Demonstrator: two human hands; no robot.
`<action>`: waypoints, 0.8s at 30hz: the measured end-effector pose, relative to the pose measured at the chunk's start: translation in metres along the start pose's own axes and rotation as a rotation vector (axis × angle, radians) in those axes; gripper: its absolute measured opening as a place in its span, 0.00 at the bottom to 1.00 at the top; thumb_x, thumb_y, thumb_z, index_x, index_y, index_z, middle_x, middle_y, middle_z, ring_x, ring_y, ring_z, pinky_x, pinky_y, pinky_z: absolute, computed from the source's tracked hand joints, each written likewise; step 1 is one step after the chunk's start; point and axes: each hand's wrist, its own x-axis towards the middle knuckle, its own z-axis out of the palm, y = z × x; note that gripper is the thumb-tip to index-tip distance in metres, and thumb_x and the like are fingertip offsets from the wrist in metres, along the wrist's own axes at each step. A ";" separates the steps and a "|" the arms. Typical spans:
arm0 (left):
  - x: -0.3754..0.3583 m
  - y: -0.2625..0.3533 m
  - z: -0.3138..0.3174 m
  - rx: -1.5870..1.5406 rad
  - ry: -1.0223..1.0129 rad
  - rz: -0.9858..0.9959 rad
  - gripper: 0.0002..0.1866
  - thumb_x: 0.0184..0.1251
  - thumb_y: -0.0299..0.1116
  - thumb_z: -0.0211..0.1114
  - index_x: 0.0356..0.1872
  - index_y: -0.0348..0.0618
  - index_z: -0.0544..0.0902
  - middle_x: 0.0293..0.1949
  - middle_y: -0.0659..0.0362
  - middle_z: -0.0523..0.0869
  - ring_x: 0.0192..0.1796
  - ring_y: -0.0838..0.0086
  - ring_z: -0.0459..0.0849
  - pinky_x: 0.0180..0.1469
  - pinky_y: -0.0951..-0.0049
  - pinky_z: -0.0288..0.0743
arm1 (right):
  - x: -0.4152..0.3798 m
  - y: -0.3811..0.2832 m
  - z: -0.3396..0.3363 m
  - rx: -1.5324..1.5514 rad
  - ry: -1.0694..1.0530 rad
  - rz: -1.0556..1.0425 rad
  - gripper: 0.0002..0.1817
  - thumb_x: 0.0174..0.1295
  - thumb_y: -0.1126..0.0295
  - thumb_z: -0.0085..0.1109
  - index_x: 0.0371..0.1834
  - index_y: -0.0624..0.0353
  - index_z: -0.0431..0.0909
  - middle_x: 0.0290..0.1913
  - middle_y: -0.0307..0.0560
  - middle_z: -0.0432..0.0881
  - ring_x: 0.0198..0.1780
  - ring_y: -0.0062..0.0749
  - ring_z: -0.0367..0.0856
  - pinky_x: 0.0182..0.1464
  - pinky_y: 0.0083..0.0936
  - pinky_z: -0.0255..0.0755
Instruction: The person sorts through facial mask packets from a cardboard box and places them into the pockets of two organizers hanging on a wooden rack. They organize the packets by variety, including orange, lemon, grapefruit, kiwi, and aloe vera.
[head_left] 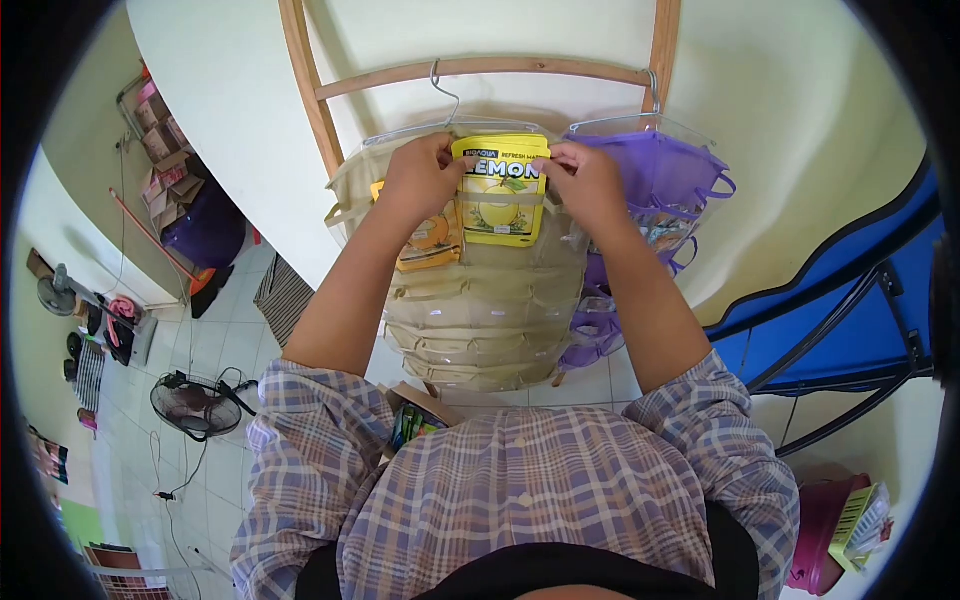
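A yellow lemon sachet [501, 190] sits against the top pocket row of a beige hanging pocket organiser [480, 320] on a wire hanger. My left hand [423, 175] grips the sachet's left edge and my right hand [585, 180] grips its right edge. An orange sachet [432, 240] sits in the pocket just left of and below it. A band of the clear pocket crosses the yellow sachet's middle.
A purple pocket organiser [670, 190] hangs to the right on the same wooden rack [480, 70]. A box of packets [415, 420] is tucked against my shirt. A floor fan [195, 405] stands at the lower left, a blue frame [850, 330] at the right.
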 end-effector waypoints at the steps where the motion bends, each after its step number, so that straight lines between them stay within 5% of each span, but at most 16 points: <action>1: -0.002 -0.001 0.003 -0.002 0.003 0.000 0.16 0.64 0.41 0.69 0.36 0.36 0.82 0.32 0.48 0.87 0.32 0.60 0.86 0.38 0.64 0.77 | -0.003 -0.001 0.001 -0.002 -0.001 -0.002 0.15 0.57 0.61 0.69 0.41 0.60 0.85 0.37 0.51 0.88 0.35 0.38 0.87 0.38 0.32 0.76; 3: -0.006 -0.003 0.015 -0.206 0.152 0.077 0.11 0.67 0.34 0.67 0.44 0.37 0.83 0.33 0.51 0.88 0.30 0.72 0.84 0.36 0.70 0.77 | -0.010 -0.005 0.001 -0.085 0.028 -0.017 0.14 0.57 0.62 0.69 0.42 0.58 0.85 0.38 0.51 0.88 0.38 0.41 0.87 0.40 0.32 0.77; 6: -0.016 0.000 0.024 -0.262 0.216 0.178 0.12 0.67 0.30 0.65 0.50 0.39 0.82 0.37 0.50 0.87 0.33 0.69 0.86 0.39 0.70 0.78 | -0.014 -0.019 -0.009 -0.288 -0.140 0.096 0.14 0.56 0.63 0.69 0.43 0.54 0.85 0.37 0.50 0.87 0.40 0.44 0.86 0.41 0.33 0.77; 9: -0.023 0.003 0.020 -0.050 0.206 0.296 0.14 0.68 0.28 0.63 0.53 0.41 0.82 0.39 0.50 0.87 0.35 0.66 0.87 0.40 0.70 0.78 | -0.021 -0.028 -0.006 -0.217 -0.017 -0.027 0.13 0.58 0.64 0.67 0.46 0.49 0.85 0.37 0.49 0.87 0.41 0.46 0.85 0.42 0.35 0.77; 12: -0.026 0.006 0.017 -0.119 0.165 0.236 0.13 0.67 0.27 0.61 0.52 0.46 0.83 0.44 0.49 0.86 0.41 0.55 0.85 0.44 0.62 0.79 | -0.028 -0.041 -0.004 -0.202 0.092 -0.249 0.13 0.61 0.66 0.65 0.50 0.49 0.84 0.38 0.49 0.87 0.37 0.40 0.86 0.40 0.31 0.77; 15: -0.027 0.005 0.021 -0.051 0.313 0.406 0.12 0.66 0.27 0.62 0.49 0.46 0.84 0.42 0.50 0.86 0.40 0.55 0.84 0.43 0.60 0.78 | -0.024 -0.036 -0.007 -0.296 0.057 -0.312 0.13 0.62 0.65 0.63 0.50 0.43 0.85 0.39 0.47 0.87 0.38 0.42 0.85 0.40 0.32 0.77; 19: -0.035 0.002 0.025 0.031 0.242 0.313 0.11 0.64 0.26 0.62 0.46 0.45 0.86 0.40 0.52 0.87 0.41 0.55 0.84 0.44 0.60 0.78 | -0.020 -0.035 -0.008 -0.381 -0.053 -0.246 0.11 0.64 0.62 0.59 0.48 0.40 0.86 0.42 0.43 0.87 0.42 0.43 0.84 0.42 0.36 0.78; 24: -0.036 0.004 0.022 0.141 0.297 0.452 0.11 0.57 0.23 0.64 0.41 0.39 0.86 0.36 0.51 0.87 0.40 0.55 0.83 0.45 0.59 0.78 | -0.025 -0.043 -0.006 -0.471 -0.052 -0.295 0.10 0.63 0.61 0.59 0.44 0.43 0.87 0.39 0.41 0.86 0.40 0.41 0.84 0.41 0.35 0.77</action>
